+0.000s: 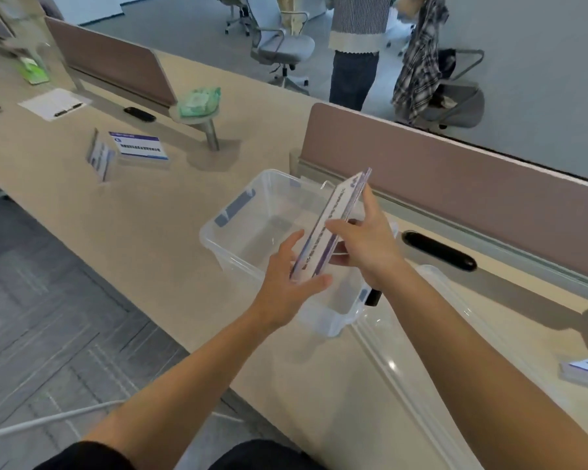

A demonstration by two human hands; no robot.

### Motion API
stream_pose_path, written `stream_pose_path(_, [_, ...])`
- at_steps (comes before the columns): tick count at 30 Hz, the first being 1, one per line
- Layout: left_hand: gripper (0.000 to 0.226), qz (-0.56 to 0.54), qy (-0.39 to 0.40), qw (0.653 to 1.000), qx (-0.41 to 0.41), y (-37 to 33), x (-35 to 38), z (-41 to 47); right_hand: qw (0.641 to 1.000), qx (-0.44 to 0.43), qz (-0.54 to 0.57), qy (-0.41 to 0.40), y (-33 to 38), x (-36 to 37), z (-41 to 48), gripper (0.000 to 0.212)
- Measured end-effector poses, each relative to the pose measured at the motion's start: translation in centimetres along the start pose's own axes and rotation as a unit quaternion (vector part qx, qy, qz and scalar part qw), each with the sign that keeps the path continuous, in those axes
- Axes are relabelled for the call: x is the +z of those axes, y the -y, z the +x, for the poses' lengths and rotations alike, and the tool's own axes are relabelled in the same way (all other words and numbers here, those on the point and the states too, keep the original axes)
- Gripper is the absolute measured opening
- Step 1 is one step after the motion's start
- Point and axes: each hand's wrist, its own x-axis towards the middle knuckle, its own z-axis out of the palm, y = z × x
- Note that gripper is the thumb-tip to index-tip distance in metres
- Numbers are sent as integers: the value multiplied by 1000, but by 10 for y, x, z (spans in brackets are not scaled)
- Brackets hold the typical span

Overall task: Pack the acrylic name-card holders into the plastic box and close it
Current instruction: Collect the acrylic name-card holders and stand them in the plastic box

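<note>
Name-card holder [330,225] is tilted on edge over the open box [218,240] — long axis near-left to far-right, crosswise to the box. Left hand [286,276] pinches the near end; right hand [370,242] grips mid-length.

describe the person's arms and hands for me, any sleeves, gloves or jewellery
The left hand and right hand wear no gloves, and no ring, watch or bracelet shows. The left forearm and right forearm are uncovered, with no sleeve in view along them. Dark fabric sits at the bottom edge; whether it is a sleeve or other clothing cannot be told.
</note>
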Motion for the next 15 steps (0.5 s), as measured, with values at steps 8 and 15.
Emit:
stream_pose_path(8, [103,199,106,974,17,24,-67,71,995,61,40,-75,-15,24,66,78])
stream_pose_path(15, [81,281,145,946,67,61,-173,157,980,133,32,-148,-30,70,112,77])
